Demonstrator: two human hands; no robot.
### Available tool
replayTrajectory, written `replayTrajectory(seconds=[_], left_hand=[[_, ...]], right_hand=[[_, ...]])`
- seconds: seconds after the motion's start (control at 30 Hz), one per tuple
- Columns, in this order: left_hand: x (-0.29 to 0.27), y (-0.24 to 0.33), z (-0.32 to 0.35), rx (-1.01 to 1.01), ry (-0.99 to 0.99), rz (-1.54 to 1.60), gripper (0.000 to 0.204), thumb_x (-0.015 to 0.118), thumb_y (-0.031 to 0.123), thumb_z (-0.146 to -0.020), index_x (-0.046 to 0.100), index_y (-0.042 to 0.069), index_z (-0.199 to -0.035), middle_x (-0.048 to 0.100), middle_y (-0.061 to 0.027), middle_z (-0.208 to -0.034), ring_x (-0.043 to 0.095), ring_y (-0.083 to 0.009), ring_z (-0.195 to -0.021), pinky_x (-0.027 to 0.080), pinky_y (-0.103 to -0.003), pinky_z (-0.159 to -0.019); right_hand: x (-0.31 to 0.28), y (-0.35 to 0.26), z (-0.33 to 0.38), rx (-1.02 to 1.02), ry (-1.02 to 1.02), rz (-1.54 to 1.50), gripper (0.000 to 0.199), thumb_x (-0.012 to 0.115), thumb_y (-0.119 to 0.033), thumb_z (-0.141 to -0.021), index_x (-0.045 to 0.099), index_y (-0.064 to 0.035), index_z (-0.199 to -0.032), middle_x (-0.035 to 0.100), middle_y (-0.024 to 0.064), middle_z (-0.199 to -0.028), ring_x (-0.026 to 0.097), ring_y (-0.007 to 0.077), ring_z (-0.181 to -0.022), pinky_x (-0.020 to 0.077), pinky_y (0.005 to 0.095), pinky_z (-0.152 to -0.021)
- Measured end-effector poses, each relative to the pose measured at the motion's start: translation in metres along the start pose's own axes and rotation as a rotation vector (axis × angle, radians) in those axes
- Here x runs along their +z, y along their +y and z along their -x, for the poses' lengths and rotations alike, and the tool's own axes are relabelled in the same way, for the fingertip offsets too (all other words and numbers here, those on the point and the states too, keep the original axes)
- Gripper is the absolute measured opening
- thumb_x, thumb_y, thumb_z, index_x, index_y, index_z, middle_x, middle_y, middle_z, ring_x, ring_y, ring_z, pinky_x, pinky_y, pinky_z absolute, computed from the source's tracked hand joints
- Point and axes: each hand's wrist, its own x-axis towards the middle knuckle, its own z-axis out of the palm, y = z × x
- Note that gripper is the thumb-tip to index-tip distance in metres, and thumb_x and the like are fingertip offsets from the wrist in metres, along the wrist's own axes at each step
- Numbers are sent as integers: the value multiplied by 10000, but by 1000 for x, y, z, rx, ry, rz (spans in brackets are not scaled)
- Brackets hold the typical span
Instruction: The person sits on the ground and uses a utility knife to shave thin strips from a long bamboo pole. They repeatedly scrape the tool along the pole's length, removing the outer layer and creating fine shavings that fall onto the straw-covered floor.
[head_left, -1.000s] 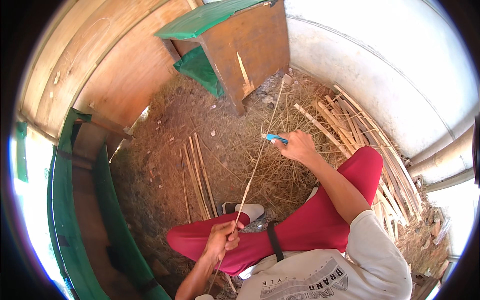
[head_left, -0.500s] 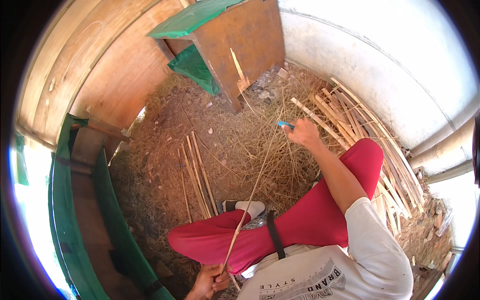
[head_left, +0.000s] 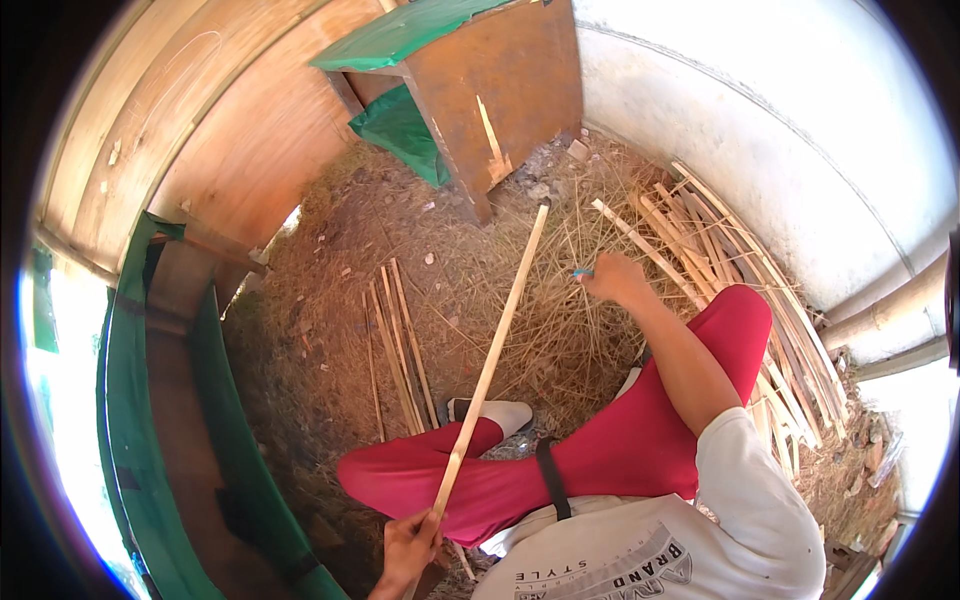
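Note:
My left hand (head_left: 408,552), low in the head view, is closed round the lower end of a long pale bamboo strip (head_left: 492,355). The strip slants up and away across my red-trousered leg, its broad face showing and its far end free above the straw. Further right, my right hand (head_left: 614,277) is closed on a small blue tool (head_left: 582,273), held over the straw heap. Only a bit of blue shows past the fingers, so its kind is hidden. A gap separates this hand from the strip.
Several split strips (head_left: 397,345) lie on the dirt at left. A larger pile of bamboo strips (head_left: 700,245) runs beside my right knee along the white wall (head_left: 740,90). Ahead stands a wooden box (head_left: 500,95) with green covering; a green-edged trough (head_left: 175,420) is at left.
The strip has turned to show its wider face, and its far end has swung up, away from the blue tool. My left hand has risen slightly; my right hand has drawn slightly back.

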Motion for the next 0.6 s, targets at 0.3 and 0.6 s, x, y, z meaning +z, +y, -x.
replayTrajectory(seconds=[0.3,0.6], left_hand=[[63,62,-84,188,-128,54,251,423,199,-1079,474,-32,-1161,678,-127,-880,669,-157,-578,516,-269,-457],[92,95,-128,496,14,-374,240,415,203,-1073,489,-21,-1119,666,-166,-752,684,-287,-614,531,-416,-523]], right_hand=[[-17,-31,62,-322,268,-429,476,529,-442,-1020,697,-18,-883,585,106,-577,605,236,-505,516,414,-522],[6,-42,84,-598,196,-340,460,563,-416,-1000,734,-7,-879,571,175,-523,610,349,-495,504,452,-503]])
